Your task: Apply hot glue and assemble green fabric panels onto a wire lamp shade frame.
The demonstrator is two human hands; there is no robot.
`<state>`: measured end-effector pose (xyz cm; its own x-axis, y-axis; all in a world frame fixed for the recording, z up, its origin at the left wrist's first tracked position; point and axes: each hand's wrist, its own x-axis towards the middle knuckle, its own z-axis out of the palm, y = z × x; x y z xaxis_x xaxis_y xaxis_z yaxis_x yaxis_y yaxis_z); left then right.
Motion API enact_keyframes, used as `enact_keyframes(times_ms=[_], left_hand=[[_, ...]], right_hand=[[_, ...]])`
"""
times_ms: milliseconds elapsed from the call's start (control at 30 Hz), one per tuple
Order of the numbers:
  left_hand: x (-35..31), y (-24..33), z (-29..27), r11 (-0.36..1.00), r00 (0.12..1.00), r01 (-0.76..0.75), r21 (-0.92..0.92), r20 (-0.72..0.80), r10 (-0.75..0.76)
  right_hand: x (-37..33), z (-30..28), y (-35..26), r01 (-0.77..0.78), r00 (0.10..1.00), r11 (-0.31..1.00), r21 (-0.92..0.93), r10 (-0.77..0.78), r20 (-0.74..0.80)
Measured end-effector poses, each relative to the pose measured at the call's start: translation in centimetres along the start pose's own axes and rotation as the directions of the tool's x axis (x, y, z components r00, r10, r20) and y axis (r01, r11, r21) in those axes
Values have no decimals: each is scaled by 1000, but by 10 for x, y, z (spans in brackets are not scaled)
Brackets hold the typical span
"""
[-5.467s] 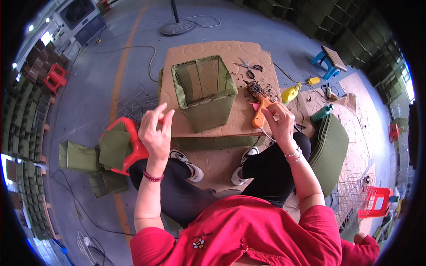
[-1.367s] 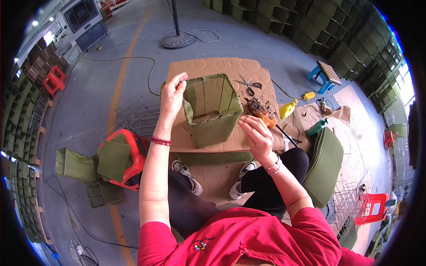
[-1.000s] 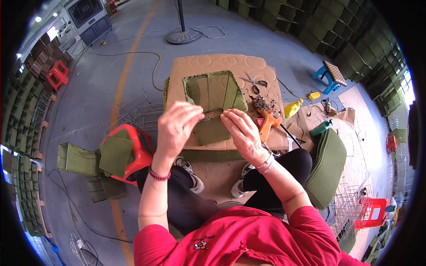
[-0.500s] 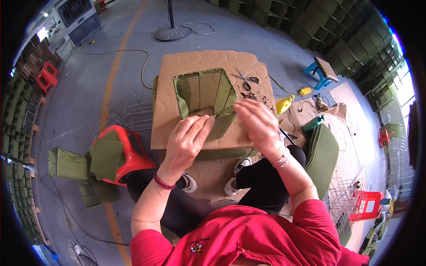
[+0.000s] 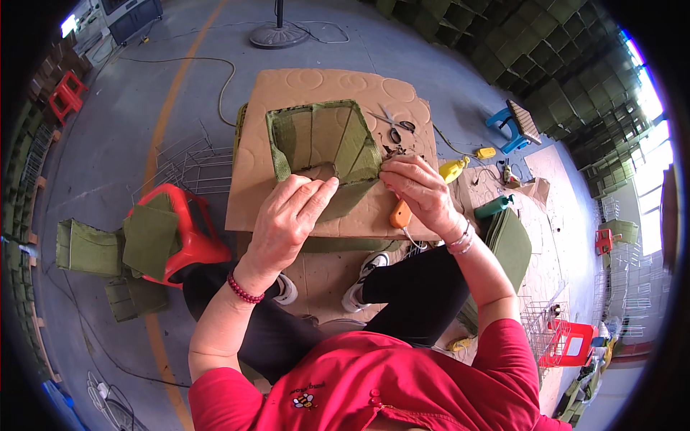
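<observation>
A green fabric box [image 5: 325, 136] with an open top and dark seams stands on the cardboard-covered table. At its near rim, my left hand [image 5: 287, 215] is closed, fingers and thumb pinching the edge. My right hand [image 5: 420, 192] pinches the near right corner of the same rim, its fingertips together. Just below that hand is an orange-handled tool [image 5: 400, 215] with a pale cord; whether the hand touches it I cannot tell. Dark-handled scissors [image 5: 394, 128] lie on the cardboard beyond the right corner, close to small dark scraps.
The cardboard tabletop [image 5: 251, 205] spans the middle. A red stool [image 5: 201, 244] at left carries green fabric pieces [image 5: 152, 241]. At right are a yellow bottle [image 5: 453, 169], a green bottle [image 5: 494, 207], stacked green sheets [image 5: 512, 248] and a blue-legged stool [image 5: 514, 128].
My right hand has come down from above the box to pinch its near right corner. The orange-handled tool now shows below it. My left hand stays at the near rim.
</observation>
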<state>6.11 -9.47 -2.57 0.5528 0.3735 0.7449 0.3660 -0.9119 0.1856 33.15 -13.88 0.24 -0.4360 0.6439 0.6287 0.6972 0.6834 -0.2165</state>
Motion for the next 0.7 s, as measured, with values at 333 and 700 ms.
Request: enact_keyframes(times_ms=[333,700], left_hand=[[8,8,-9,997,995,15,-75,96,-7],[13,8,-8,988,988,110,-105,117,-98]], right_hand=[[46,-30,6,275,851,961,7,-247,463],[47,-45,-20,245,938,955,-168,-189,292]])
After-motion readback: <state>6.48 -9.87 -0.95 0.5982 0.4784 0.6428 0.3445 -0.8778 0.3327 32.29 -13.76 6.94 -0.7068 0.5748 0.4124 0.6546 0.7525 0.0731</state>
